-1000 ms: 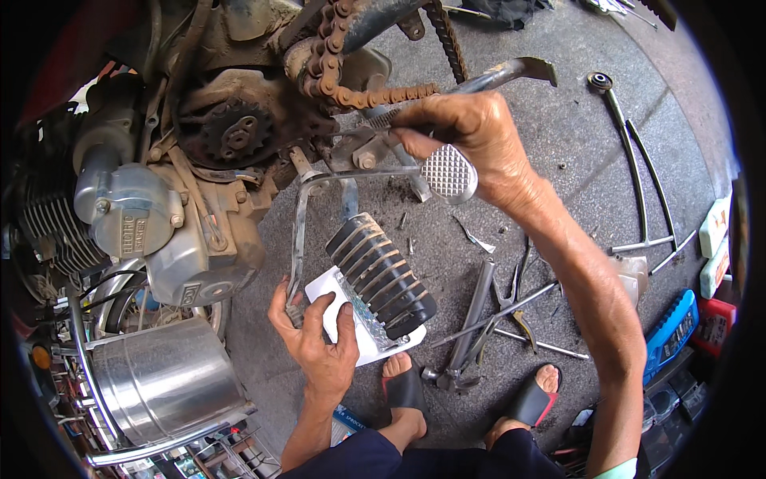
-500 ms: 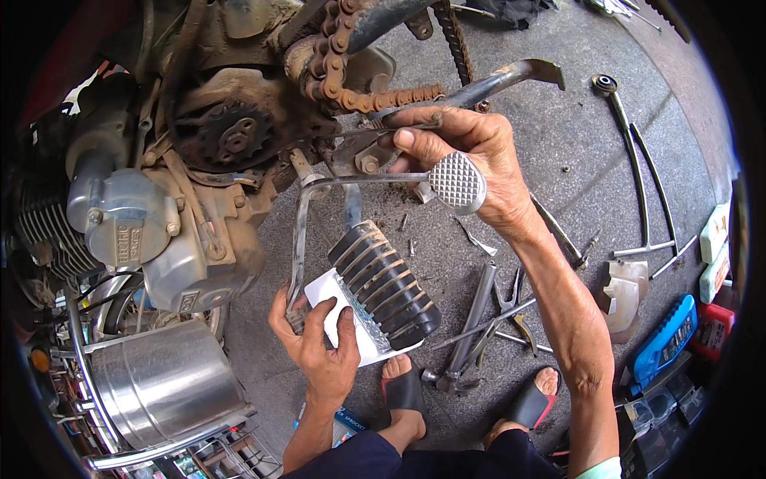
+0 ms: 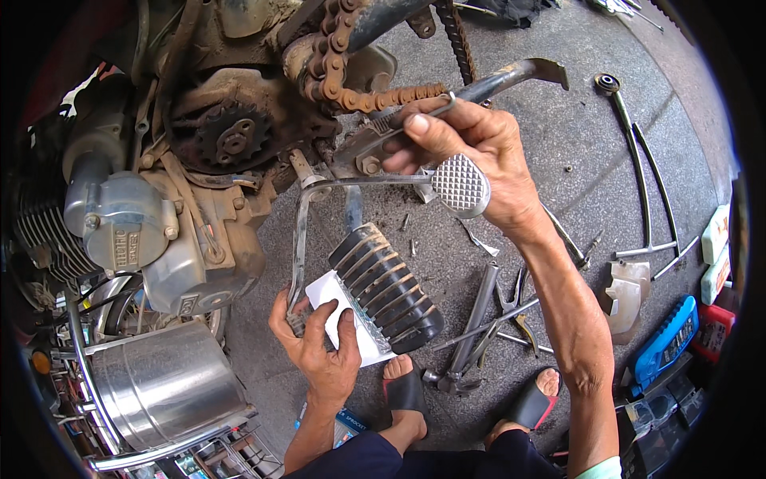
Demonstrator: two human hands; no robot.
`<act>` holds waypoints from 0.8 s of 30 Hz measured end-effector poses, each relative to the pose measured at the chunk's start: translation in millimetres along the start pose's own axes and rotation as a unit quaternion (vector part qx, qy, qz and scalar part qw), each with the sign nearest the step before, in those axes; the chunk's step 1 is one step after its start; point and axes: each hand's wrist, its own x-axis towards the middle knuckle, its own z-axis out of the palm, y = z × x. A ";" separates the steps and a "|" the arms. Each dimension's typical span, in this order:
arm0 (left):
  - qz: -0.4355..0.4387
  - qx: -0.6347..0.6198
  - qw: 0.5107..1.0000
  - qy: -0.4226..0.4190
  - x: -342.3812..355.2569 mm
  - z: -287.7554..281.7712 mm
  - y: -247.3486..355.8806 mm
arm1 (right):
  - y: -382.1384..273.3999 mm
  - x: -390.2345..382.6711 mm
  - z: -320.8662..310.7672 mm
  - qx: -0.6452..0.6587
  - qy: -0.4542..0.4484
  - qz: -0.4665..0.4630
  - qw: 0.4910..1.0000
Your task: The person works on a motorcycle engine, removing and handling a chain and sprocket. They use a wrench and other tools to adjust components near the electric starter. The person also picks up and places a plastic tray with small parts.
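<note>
Footrest (image 3: 384, 287): landmark for the places below; black, ribbed, slanting from far left to near right.
Right hand (image 3: 499, 164): beyond and right of the footrest; thumb and forefinger pinching the thin hooked rod (image 3: 451, 101), remaining fingers loosely curled underneath.
Rod place: beyond the footrest, between the right hand's fingertips; middle stretch partly hidden by them.
Rod axis: oblique, near left to far right; hook at the far-right end, just past the fingertips; other end toward the bolt (image 3: 368, 164), left of the hand. Contact there: cannot tell.
Nearer hand: right, directly on the rod; left hand (image 3: 323, 359) well apart, on the footrest's near-left side.
Left hand grip: thumb and forefinger spread over the white card (image 3: 371, 345); other fingers bent at the near end of the lever (image 3: 297, 239). Firm hold or light touch: cannot tell.
Lever shape: bent; one stretch left of the footrest, one beyond, ending in a checkered pad (image 3: 460, 185) in front of the right palm.
Card: along the footrest's left side.
Chain (image 3: 375, 102): rusty, beyond the footrest, just past the rod.
Toothed wheel (image 3: 234, 137): beyond and left of the footrest.
Hammer (image 3: 476, 311): right of the footrest, on the floor (image 3: 574, 128).
</note>
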 end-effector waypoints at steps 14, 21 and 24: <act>-0.007 -0.028 1.000 0.009 -6.9 2.0 -5.1 | -40.9 -50.0 -50.2 0.037 0.167 0.009 0.985; -0.075 -0.231 0.967 0.082 -60.1 24.2 -27.6 | -43.7 -141.6 -110.9 -0.062 0.348 0.111 0.929; -0.209 -0.220 0.947 -0.105 -47.2 50.6 -18.6 | -39.0 -172.1 -116.7 -0.211 0.362 0.205 0.885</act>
